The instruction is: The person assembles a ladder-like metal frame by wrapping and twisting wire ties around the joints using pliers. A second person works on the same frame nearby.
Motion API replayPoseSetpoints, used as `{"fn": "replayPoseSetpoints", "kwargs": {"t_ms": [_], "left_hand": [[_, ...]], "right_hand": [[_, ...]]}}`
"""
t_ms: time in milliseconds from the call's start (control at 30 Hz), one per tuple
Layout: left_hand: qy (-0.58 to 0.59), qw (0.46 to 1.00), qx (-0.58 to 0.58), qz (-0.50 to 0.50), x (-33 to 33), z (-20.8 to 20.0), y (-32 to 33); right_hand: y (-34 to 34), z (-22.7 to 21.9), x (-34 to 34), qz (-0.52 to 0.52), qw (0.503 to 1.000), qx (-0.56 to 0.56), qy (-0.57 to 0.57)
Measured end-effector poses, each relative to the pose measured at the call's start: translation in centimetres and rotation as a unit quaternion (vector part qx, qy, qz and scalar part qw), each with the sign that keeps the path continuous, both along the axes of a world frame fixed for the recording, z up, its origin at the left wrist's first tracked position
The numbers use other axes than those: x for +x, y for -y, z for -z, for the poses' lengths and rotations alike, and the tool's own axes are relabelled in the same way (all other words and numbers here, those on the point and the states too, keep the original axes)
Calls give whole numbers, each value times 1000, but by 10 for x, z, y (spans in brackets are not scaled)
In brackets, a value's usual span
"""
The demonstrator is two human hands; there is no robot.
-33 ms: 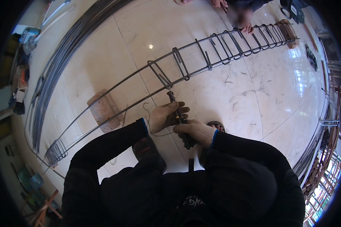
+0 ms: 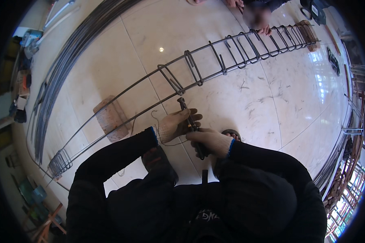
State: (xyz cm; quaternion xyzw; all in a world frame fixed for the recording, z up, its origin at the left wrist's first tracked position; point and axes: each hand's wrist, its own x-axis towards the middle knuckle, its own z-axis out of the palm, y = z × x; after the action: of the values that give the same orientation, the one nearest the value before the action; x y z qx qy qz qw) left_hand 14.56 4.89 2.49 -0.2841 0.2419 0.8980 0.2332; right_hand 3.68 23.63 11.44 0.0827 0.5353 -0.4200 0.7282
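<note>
Your gloved right hand has its fingers curled around the lower part of the dark hand tool, and your left hand wraps the upper shaft, its fingertips a little apart on the far side. The tool is between your knees and the bars, its head pointing away from you. For good control, let the right hand steady it while the left guides the head; an even grip should stop it twisting.

A thin wire loops below your left wrist toward your right fingers. You cannot tell whether they pinch it, so mind that it doesn't snag your cuff. Your right foot stands just beside that forearm, so best swing the tool clear of it.

Just beyond the tool's head lies the near bar of the steel cage, which could catch it. A rough block sits under the bars to the left. Further off, a co-worker's hand is at the cage, so avoid jolting the steel.
</note>
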Motion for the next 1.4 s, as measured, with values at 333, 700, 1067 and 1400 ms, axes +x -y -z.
{"fn": "replayPoseSetpoints", "kwargs": {"t_ms": [333,700,1067,1400], "left_hand": [[47,974,-152,162,-5,-13,-2],[-90,926,-213,300,-23,-63,28],[-62,925,-303,221,-32,-94,11],[-42,917,-329,220,-27,-83,13]], "right_hand": [[-35,26,-7,-140,951,-60,-267],[-19,-26,-46,-315,881,-122,-331],[-24,-59,-40,-233,853,-238,-403],[-25,-52,-47,-116,891,-172,-404]]}}
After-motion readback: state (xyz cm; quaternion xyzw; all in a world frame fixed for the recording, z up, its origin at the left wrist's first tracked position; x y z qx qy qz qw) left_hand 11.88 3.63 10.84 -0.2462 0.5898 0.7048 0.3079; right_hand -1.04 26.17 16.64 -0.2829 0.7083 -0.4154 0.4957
